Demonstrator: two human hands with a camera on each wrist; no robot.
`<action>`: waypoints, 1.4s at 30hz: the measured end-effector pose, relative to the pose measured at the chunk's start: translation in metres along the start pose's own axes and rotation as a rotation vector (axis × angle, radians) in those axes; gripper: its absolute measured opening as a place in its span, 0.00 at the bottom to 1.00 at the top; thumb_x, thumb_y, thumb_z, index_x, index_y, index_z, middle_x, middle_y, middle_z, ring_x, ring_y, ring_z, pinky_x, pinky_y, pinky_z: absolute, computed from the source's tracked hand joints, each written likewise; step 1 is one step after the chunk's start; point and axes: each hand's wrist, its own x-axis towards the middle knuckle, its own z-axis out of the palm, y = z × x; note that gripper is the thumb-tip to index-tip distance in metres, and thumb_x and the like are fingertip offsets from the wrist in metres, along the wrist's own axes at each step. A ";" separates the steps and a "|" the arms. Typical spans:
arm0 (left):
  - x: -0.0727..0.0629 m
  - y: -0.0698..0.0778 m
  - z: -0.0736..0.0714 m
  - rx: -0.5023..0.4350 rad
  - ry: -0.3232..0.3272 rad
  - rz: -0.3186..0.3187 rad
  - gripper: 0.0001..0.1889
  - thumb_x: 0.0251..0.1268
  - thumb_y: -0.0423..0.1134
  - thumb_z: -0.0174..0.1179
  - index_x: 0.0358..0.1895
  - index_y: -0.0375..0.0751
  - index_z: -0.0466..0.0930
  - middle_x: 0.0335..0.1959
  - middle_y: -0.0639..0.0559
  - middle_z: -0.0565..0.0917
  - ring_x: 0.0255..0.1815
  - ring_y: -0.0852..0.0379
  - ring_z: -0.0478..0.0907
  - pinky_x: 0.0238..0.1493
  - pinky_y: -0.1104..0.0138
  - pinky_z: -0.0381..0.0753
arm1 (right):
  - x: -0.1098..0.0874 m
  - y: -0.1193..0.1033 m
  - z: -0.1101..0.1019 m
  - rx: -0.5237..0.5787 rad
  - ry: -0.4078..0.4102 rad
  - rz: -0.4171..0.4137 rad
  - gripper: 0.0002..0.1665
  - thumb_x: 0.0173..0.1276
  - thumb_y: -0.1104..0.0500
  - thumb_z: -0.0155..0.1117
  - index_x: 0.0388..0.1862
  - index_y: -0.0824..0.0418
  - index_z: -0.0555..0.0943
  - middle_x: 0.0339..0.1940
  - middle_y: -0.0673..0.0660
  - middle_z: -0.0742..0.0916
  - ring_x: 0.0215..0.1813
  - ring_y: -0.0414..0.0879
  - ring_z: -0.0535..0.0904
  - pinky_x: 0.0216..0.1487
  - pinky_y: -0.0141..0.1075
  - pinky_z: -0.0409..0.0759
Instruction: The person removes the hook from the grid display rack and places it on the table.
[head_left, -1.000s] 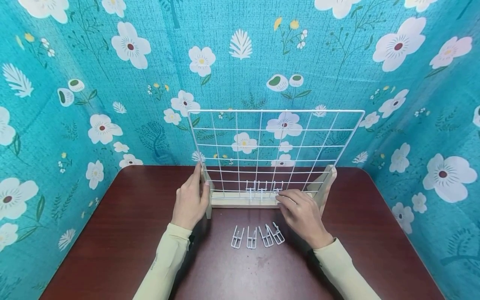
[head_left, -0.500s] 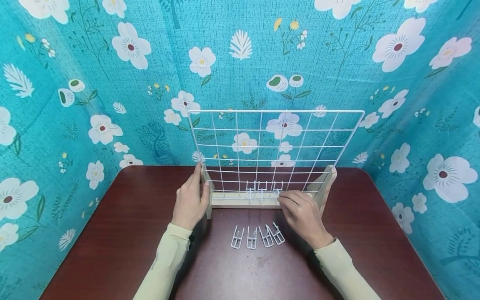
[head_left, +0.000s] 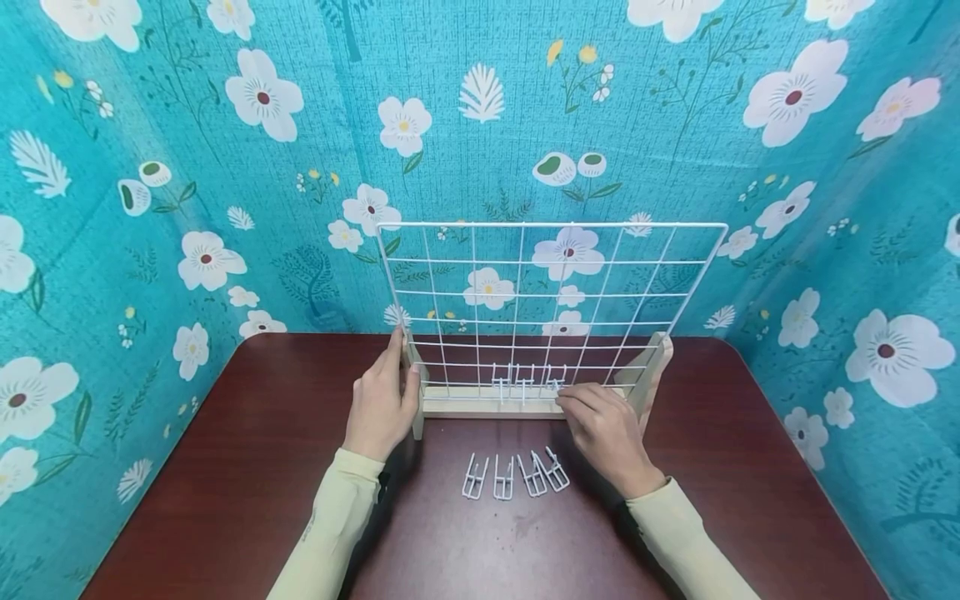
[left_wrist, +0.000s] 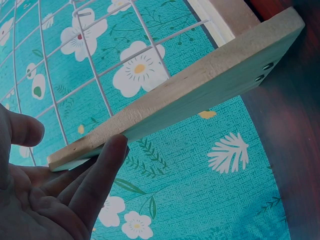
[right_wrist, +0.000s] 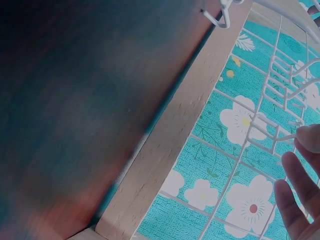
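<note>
A white wire grid panel (head_left: 497,295) stands upright in a wooden stand (head_left: 459,406). My left hand (head_left: 381,406) holds the stand's left side piece (left_wrist: 165,92), its fingers along the outer face and the thumb on the other side. Low on the grid, my right hand (head_left: 606,429) pinches the prong of a white wire hook (right_wrist: 273,137) between thumb and fingertips. That hook's back frame lies against the grid wires. Left of it hang two more hooks (head_left: 524,390) of the same kind, side by side.
Several loose white wire hooks (head_left: 503,479) lie in a row on the dark red-brown table (head_left: 300,400), in front of the stand. The stand's right side piece (head_left: 656,375) rises beside my right hand. A turquoise flowered curtain (head_left: 480,167) surrounds the table's back and sides.
The right hand has shifted very slightly right and down at the hook over the last second. The left hand stays on the stand, and the loose hooks have not moved.
</note>
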 end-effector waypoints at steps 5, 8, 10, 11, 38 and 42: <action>0.000 0.000 0.000 0.001 0.004 0.000 0.33 0.73 0.37 0.60 0.79 0.35 0.65 0.60 0.35 0.85 0.51 0.35 0.89 0.49 0.43 0.87 | 0.000 -0.001 0.000 0.005 0.023 -0.006 0.10 0.60 0.71 0.70 0.37 0.60 0.91 0.39 0.53 0.93 0.42 0.50 0.89 0.46 0.47 0.84; 0.001 0.000 0.000 0.001 0.003 0.000 0.33 0.73 0.37 0.60 0.78 0.35 0.65 0.59 0.35 0.86 0.50 0.35 0.89 0.49 0.42 0.88 | 0.000 -0.001 0.000 0.007 0.032 -0.003 0.10 0.61 0.71 0.70 0.37 0.60 0.91 0.39 0.53 0.93 0.42 0.50 0.89 0.46 0.46 0.84; 0.001 0.000 0.000 0.000 0.000 -0.002 0.32 0.74 0.37 0.60 0.78 0.35 0.65 0.58 0.35 0.86 0.50 0.35 0.89 0.48 0.43 0.88 | 0.000 -0.001 0.000 0.007 0.038 -0.002 0.09 0.61 0.71 0.70 0.37 0.60 0.91 0.39 0.54 0.93 0.42 0.50 0.89 0.46 0.46 0.84; 0.001 0.000 0.000 0.000 -0.003 -0.003 0.32 0.74 0.37 0.60 0.78 0.35 0.65 0.59 0.35 0.86 0.50 0.35 0.89 0.49 0.43 0.88 | 0.000 -0.001 0.000 0.005 0.037 0.000 0.09 0.61 0.71 0.69 0.37 0.61 0.91 0.39 0.54 0.93 0.42 0.50 0.89 0.45 0.46 0.84; 0.001 0.001 -0.001 0.008 -0.004 -0.011 0.32 0.75 0.38 0.59 0.79 0.36 0.65 0.62 0.35 0.85 0.53 0.34 0.88 0.51 0.42 0.87 | 0.003 0.001 -0.007 0.021 0.120 0.013 0.11 0.62 0.71 0.68 0.40 0.62 0.92 0.38 0.56 0.93 0.38 0.51 0.90 0.41 0.47 0.86; 0.000 0.002 -0.001 0.009 -0.003 -0.011 0.32 0.74 0.37 0.60 0.79 0.36 0.65 0.61 0.35 0.85 0.52 0.34 0.88 0.51 0.42 0.87 | 0.001 0.000 -0.011 0.019 0.118 0.012 0.11 0.64 0.69 0.67 0.41 0.62 0.92 0.38 0.56 0.93 0.38 0.52 0.89 0.40 0.47 0.86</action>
